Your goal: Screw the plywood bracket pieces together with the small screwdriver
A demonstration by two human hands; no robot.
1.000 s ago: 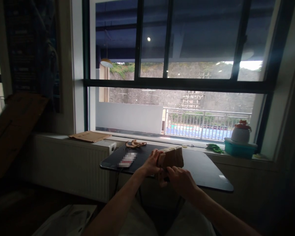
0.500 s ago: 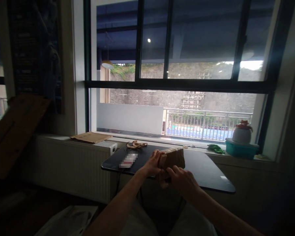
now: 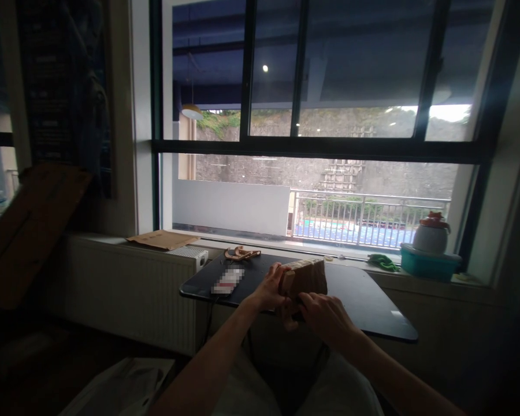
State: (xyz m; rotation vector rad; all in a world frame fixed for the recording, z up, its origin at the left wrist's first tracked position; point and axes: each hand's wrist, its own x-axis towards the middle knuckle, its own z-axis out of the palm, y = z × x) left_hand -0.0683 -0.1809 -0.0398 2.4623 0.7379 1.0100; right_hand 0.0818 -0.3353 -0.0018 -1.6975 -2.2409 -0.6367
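A brown, box-shaped piece (image 3: 308, 278) with a pale, uneven top edge is held up over the near side of a dark table (image 3: 359, 300). My left hand (image 3: 270, 289) is closed round its left end, by a small light-brown block-like part (image 3: 289, 281). At its lower edge, my right hand (image 3: 323, 312) has its fingers curled in. Something dark shows by those fingertips, too small to name. Below the hands hangs a curved light-brown piece (image 3: 290, 325); what it is attached to is hidden.
On the table's left lie a blurred-out flat item (image 3: 227, 281) and curved brown pieces (image 3: 241, 253). The windowsill bears a brown envelope-like sheet (image 3: 162, 239), a green cloth (image 3: 383, 263) and a teal box (image 3: 429, 263) under a white bottle (image 3: 431, 234). A radiator (image 3: 134, 289) stands left.
My right hand has slid slightly right along the brown piece's lower edge. My left hand and the brown piece stay nearly where they were. The whole view has shifted a little.
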